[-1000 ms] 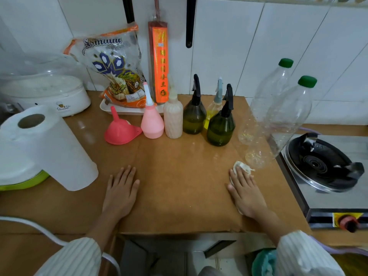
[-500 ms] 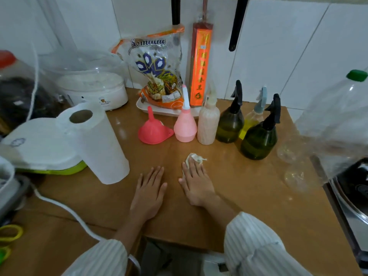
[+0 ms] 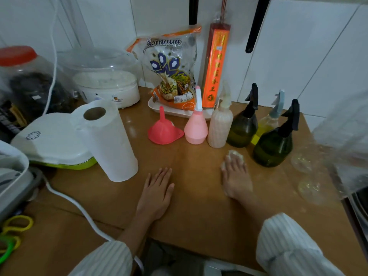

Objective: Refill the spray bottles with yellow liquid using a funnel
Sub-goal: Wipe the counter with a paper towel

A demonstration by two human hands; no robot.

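Observation:
A row of spray bottles stands at the back of the brown counter [image 3: 199, 206]: a pink one [image 3: 196, 128], a cream one [image 3: 220, 124], a dark green one [image 3: 242, 126], a clear one with yellow liquid [image 3: 265, 124] and a nearer dark green one [image 3: 273, 145]. A pink funnel [image 3: 164, 130] lies mouth-down left of them. My right hand [image 3: 236, 176] presses flat on a white tissue wad [image 3: 235, 154] just in front of the bottles. My left hand [image 3: 157, 193] rests flat on the counter, holding nothing.
A paper towel roll [image 3: 105, 140] stands left of my left hand. Behind it are a white-and-green appliance [image 3: 51, 144], a steamer [image 3: 107, 86] and a snack bag [image 3: 173, 72]. Large clear plastic bottles [image 3: 342, 152] lean at the right. A white cable [image 3: 79, 208] crosses the counter.
My right hand slid the tissue to the right, from beside my left hand toward the near green bottle. My left hand stayed flat. The view shifted slightly.

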